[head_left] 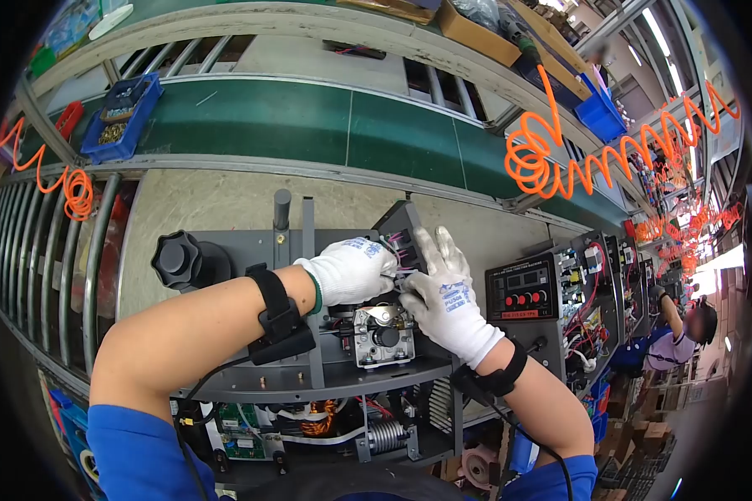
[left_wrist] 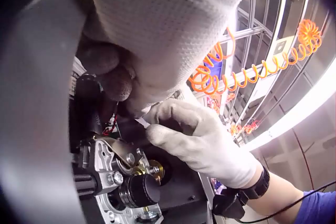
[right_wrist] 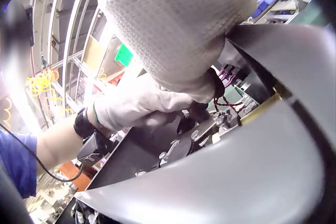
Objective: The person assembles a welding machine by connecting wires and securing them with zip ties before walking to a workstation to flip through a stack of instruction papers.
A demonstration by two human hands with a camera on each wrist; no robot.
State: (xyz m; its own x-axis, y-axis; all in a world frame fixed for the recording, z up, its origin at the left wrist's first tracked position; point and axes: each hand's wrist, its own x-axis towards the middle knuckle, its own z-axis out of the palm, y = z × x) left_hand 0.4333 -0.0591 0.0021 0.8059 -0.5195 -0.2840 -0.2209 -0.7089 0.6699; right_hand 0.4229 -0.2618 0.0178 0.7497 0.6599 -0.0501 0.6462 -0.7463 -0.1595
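Both hands wear white knit gloves and meet fingertip to fingertip over a grey machine housing (head_left: pixel 309 367). My left hand (head_left: pixel 355 269) has its fingers curled in. A small white piece (left_wrist: pixel 142 122) runs between its fingertips and my right hand (left_wrist: pixel 202 142), whose thumb and forefinger pinch it. In the head view the right hand's (head_left: pixel 447 292) other fingers extend upward. Thin red and black twisted wires (right_wrist: pixel 227 104) hang beside the fingertips, and purple wires (head_left: pixel 401 249) sit at a dark panel behind. Just below is a silver roller mechanism (head_left: pixel 384 334) with a black knob. The fingertips are partly hidden.
A black spool knob (head_left: pixel 180 260) stands on the left of the housing. To the right is a control panel (head_left: pixel 522 290) with red knobs. A green conveyor (head_left: pixel 292 121) runs behind, bearing a blue parts bin (head_left: pixel 113 138). Orange coiled hoses (head_left: pixel 535 163) hang overhead; another person (head_left: pixel 673 334) works far right.
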